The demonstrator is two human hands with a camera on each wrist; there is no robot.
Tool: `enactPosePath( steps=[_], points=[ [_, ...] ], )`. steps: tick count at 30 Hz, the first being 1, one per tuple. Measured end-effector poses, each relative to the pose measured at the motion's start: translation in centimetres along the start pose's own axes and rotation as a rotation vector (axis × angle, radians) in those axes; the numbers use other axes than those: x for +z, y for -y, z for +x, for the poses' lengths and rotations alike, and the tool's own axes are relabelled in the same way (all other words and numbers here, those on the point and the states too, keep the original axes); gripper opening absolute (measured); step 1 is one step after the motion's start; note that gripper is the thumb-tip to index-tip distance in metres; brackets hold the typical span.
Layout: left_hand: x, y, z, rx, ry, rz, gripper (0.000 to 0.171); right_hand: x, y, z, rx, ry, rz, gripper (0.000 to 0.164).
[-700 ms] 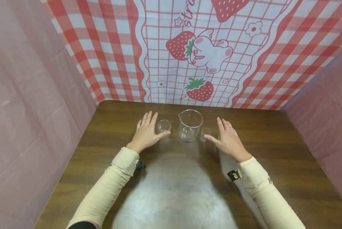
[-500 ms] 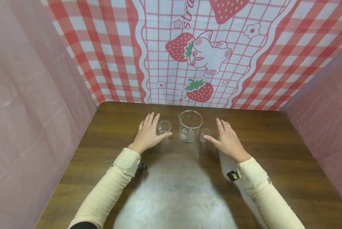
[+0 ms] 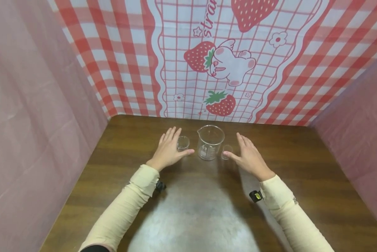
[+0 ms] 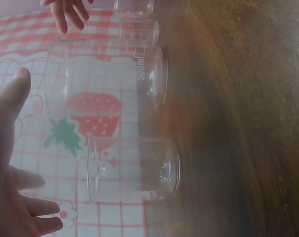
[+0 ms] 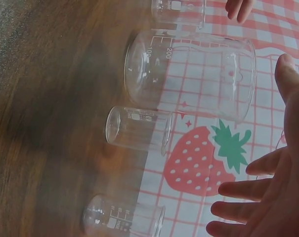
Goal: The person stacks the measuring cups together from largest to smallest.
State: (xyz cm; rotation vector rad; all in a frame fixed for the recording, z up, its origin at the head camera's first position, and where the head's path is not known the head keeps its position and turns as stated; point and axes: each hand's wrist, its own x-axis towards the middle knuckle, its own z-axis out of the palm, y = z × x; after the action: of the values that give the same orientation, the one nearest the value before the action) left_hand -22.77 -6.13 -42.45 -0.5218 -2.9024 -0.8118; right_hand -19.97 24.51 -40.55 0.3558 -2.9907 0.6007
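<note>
A large glass beaker point(image 3: 210, 140) stands upright in the middle, its 500 ml marking readable in the left wrist view. Left of it is a smaller glass beaker point(image 3: 184, 142), partly covered by my left hand point(image 3: 168, 151); that hand's fingers are extended and its thumb is spread in front of the glass. Just right of the large one stands a small beaker point(image 5: 139, 129), near the thumb of my right hand point(image 3: 252, 159), whose fingers are also straight. Another small beaker point(image 5: 123, 217) shows in the right wrist view; in the head view the right hand hides it. Neither hand grips anything.
The brown wooden table point(image 3: 191, 210) carries all the glassware near its back edge. Behind hangs a red-and-white checked strawberry cloth point(image 3: 172, 63). Pink curtains point(image 3: 34, 122) close off both sides.
My left hand has shifted a little to the right, its thumb passing farther across the smaller beaker. The right hand has barely moved, and the head view has tilted slightly up.
</note>
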Motion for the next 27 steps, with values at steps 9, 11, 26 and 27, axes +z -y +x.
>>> enactPosePath(
  steps=[9, 11, 26, 27],
  points=[
    [0.6, -0.1, 0.5, 0.037, 0.006, -0.023, 0.104, 0.4, 0.1, 0.3, -0.022, -0.004, 0.04, 0.097],
    [0.6, -0.2, 0.7, 0.051, 0.01, -0.035, 0.104, 0.5, 0.1, 0.6, -0.02, 0.001, 0.047, 0.098],
    [0.7, -1.0, 2.5, 0.09, 0.053, -0.056, 0.102, 0.8, 0.0, 2.5, -0.057, 0.015, 0.111, 0.098],
    [0.8, -1.1, 2.6, 0.094, 0.055, -0.052, 0.102, 0.8, 0.0, 2.6, -0.057, 0.019, 0.113, 0.098]
  ],
)
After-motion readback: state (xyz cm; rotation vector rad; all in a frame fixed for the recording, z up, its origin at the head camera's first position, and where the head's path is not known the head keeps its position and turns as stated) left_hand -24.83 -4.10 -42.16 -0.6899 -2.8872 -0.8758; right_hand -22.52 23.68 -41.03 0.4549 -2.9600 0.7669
